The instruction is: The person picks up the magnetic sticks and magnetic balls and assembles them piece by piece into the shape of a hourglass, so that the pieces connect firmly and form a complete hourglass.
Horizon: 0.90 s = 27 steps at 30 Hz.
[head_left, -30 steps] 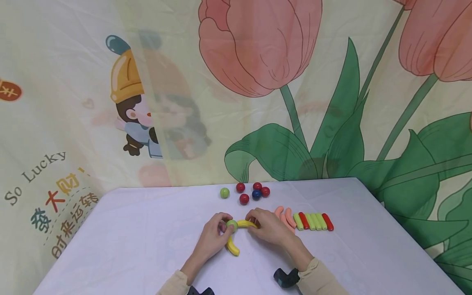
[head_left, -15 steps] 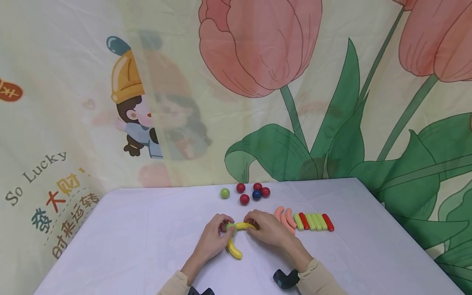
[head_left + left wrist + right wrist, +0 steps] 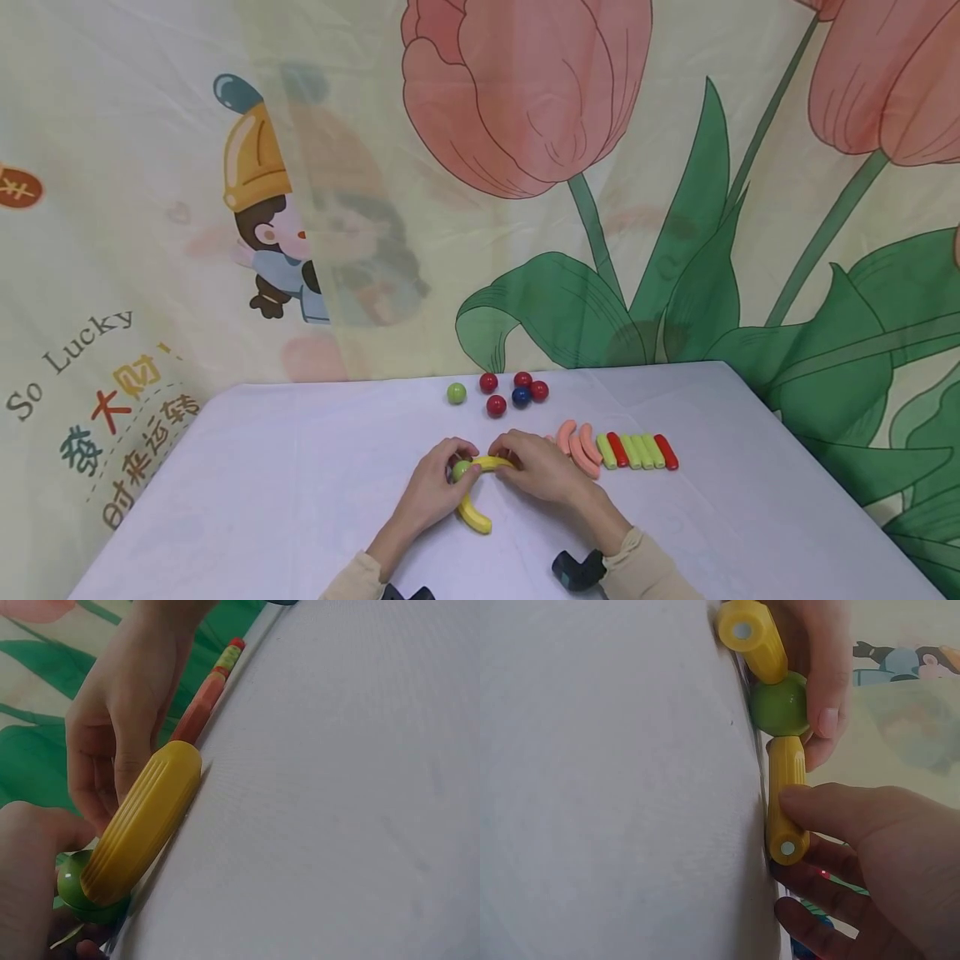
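Note:
My left hand (image 3: 435, 482) grips a glossy green ball (image 3: 461, 471) between thumb and fingers, low over the white table. One curved yellow magnetic rod (image 3: 474, 518) extends from the ball toward me, its outer end free with a pale metal disc (image 3: 741, 631). A second curved yellow magnetic rod (image 3: 786, 769) touches the ball on its right side. My right hand (image 3: 546, 468) pinches that rod near its far end, thumb on top and the other fingers loosely curled. In the left wrist view, the nearer yellow rod (image 3: 146, 817) partly covers the green ball (image 3: 73, 879).
Beyond the hands lie a loose green ball (image 3: 456, 393), several red balls (image 3: 496, 406) and a blue ball (image 3: 521, 397). Curved pink rods (image 3: 584, 452) lie right of my right hand, partly hidden by it. Beside them runs a row of straight green and red rods (image 3: 636, 451).
The green ball and both yellow rods have shifted slightly left and toward me. My right hand has followed left, still pinching its rod; the left hand keeps hold of the ball.

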Motion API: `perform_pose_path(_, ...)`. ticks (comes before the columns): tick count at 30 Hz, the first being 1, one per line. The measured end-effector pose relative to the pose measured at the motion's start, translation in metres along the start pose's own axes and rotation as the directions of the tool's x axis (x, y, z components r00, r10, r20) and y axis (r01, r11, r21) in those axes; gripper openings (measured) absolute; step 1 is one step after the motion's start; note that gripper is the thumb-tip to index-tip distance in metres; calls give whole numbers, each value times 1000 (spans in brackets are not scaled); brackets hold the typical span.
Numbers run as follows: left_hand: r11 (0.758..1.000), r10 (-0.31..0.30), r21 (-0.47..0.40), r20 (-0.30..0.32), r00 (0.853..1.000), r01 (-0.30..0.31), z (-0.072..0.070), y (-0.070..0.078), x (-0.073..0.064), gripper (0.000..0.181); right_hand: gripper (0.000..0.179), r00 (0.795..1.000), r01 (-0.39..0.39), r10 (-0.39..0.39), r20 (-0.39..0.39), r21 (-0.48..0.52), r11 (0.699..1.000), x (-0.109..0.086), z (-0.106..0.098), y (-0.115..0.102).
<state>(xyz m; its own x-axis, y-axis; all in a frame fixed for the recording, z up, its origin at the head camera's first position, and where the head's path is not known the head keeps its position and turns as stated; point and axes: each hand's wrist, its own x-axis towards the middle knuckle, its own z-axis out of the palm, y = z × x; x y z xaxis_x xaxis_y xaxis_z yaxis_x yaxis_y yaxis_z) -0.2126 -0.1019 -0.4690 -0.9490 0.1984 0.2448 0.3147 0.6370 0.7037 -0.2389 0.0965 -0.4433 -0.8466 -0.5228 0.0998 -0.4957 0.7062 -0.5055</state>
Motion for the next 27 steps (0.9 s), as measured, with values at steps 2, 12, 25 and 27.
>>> perform_pose_path(2, 1000, -1, 0, 4, 1000, 1, 0, 0, -1, 18, 21, 1000, -2, 2, 3, -3, 1000, 0, 1, -1)
perform_pose_path(12, 1000, 9, 27, -8, 1000, -9, -2, -1, -3, 19, 19, 999, 43, -44, -9, -21, 999, 1, 6, -4)
perform_pose_path(25, 999, 4, 48, -8, 1000, -3, 2, 1, 0, 19, 19, 1000, 24, -24, 9, -12, 1000, 1, 3, -3)
perform_pose_path(27, 999, 2, 49, -8, 1000, -2, 2, 1, 0, 18, 19, 1000, 25, -25, 10, -11, 1000, 0, 2, -3)
